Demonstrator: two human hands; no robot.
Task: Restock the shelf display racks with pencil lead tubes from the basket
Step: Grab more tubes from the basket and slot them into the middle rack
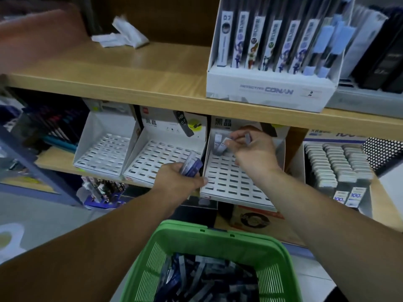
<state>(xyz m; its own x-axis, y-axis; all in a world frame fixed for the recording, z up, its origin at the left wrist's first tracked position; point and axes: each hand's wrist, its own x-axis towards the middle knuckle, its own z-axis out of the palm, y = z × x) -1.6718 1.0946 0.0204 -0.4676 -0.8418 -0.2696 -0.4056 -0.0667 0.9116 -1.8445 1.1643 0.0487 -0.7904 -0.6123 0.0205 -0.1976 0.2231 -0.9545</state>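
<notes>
Right hand (253,153) pinches a pencil lead tube (220,146) between thumb and fingertips and holds it tilted over the back row of the right-hand rack (235,184), while a second tube (248,137) appears to stick up from between its curled fingers. Left hand (181,178) grips a bundle of tubes (192,166) in a closed fist and waits just in front of the gap between the right-hand rack and the middle rack (161,164). Restocking looks to be at its very start: every slot visible in these two racks and in the left rack (104,153) stands empty, and no tube can be seen seated yet, though the hand hides part of the back row. Below, between the person's forearms, the green basket (218,235) holds a deep heap of loose tubes (207,280), so nearly all the work is left. On the upper shelf (130,83) stand a display box (270,90) of packaged pens and some crumpled white paper (122,37); a tray of erasers (335,164) sits just beside the right-hand rack. The upper shelf overhangs the rack backs, which likely leaves little headroom for dropping tubes into the rearmost slots.
</notes>
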